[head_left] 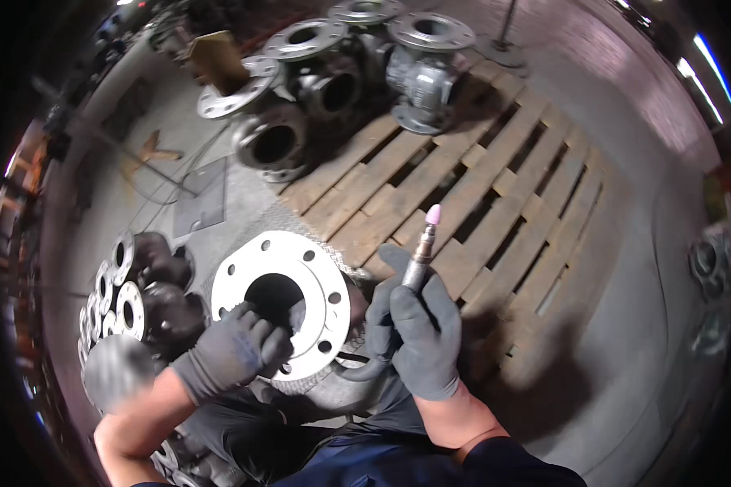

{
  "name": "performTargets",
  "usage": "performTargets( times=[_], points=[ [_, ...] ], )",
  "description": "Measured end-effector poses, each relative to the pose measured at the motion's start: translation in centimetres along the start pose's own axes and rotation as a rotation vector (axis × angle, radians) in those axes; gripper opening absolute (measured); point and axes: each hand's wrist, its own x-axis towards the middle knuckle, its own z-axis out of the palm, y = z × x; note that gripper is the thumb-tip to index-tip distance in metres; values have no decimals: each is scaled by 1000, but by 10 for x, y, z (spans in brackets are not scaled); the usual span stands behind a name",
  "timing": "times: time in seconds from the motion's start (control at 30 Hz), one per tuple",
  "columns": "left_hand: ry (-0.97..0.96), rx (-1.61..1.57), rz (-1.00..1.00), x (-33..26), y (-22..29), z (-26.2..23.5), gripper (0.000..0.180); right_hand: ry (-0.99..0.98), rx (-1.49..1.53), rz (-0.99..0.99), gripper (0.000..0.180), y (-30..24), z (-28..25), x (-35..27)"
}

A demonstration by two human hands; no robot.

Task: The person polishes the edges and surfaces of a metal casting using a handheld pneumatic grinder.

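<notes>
My gloved right hand (pixel 421 333) is wrapped around a slim metal die grinder (pixel 418 268), held upright with its pink grinding stone (pixel 434 214) pointing away from me. A hose runs from below that hand toward the left. In front of me stands a flanged metal valve body (pixel 325 280), its bright round flange facing up, with bolt holes around a dark central bore. At the near left edge of the bore is my gloved left hand (pixel 240 349), fingers curled in. Whatever those fingers may hold is hidden. The grinding stone is apart from the flange.
A wooden pallet (pixel 471 191) lies ahead, with several flanged valve bodies (pixel 426 77) standing at its far end. A brown block (pixel 218 61) rests on one flange. More castings (pixel 130 312) are piled at my left. A dark floor plate (pixel 201 199) lies at the far left.
</notes>
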Motion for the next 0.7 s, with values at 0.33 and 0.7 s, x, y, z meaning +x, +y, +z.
performTargets(
  times=[0.33, 0.7],
  points=[
    [103, -175, -826, -126, 158, 172, 33, -261, -340, -49, 50, 39, 10, -4],
    [199, -81, -1392, -47, 113, 173, 32, -554, -765, 311, 45, 123, 32, 11]
  ],
)
